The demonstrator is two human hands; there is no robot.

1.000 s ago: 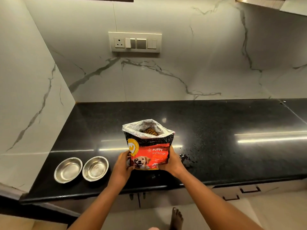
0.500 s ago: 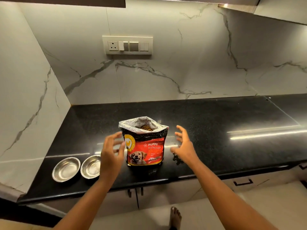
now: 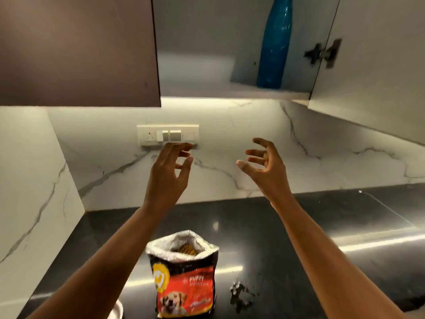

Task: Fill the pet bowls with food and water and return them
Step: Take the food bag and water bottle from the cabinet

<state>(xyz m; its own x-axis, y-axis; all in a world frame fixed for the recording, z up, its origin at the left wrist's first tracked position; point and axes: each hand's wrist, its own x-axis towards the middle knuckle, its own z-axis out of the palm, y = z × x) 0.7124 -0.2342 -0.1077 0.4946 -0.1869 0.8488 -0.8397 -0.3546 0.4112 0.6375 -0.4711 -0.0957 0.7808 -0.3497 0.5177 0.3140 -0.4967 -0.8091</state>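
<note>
Hands: left hand (image 3: 169, 172) and right hand (image 3: 268, 168) raised, spread wide, empty. Food bag (image 3: 184, 276) upright, open, at table (image 3: 287, 226) front edge, ready for pouring. Bowl (image 3: 116, 310) rim at the bag's left.

Bowl (image 3: 116, 310): only a pale curved sliver is seen at the bottom edge, below the left hand's fingers (image 3: 184, 155) and beside the left forearm; the rest is cut off and partly covered by that arm.

Blue bottle (image 3: 272, 42): its top is cut off by the upper edge, above the right hand's fingers (image 3: 257, 153).

Switch panel (image 3: 167, 134): its lower edge is partly covered by the left fingertips.

Food bag (image 3: 184, 279): smaller print is blurred; only "PUPPY NUTRITION" is read.

Dark patch (image 3: 239, 295) on the counter (image 3: 299, 226): too blurred to identify.
</note>
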